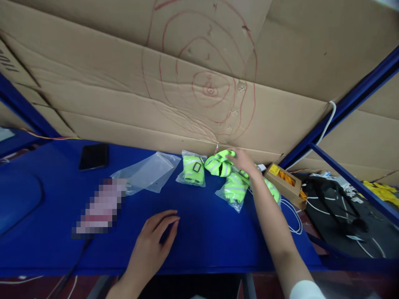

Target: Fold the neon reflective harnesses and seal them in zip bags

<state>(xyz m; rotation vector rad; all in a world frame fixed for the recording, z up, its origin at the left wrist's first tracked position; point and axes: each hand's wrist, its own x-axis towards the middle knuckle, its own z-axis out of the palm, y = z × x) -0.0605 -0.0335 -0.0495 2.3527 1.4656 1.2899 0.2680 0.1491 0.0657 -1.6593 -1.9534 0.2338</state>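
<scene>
At the back of the blue table, my right hand (243, 160) has its fingers closed on a loose neon-green reflective strap (218, 164) with silver-grey bands; part of its grip is hidden. Just left of it lies a folded green strap with a black buckle in a clear plastic bag (192, 168). A second bagged green strap (235, 189) lies below my right hand, and more green material (272, 190) shows behind my right forearm. Nearer the front, my left hand (154, 238) hovers over the table, its thumb and fingertips brought together with nothing visible between them.
Flat clear plastic bags (149, 172) lie left of the straps, beside a blurred-out item (101, 205) and a black phone-like slab (93, 156). An open cardboard box (286, 182) with orange contents stands at right, near a white cable (294, 218). Cardboard (124, 99) walls the back.
</scene>
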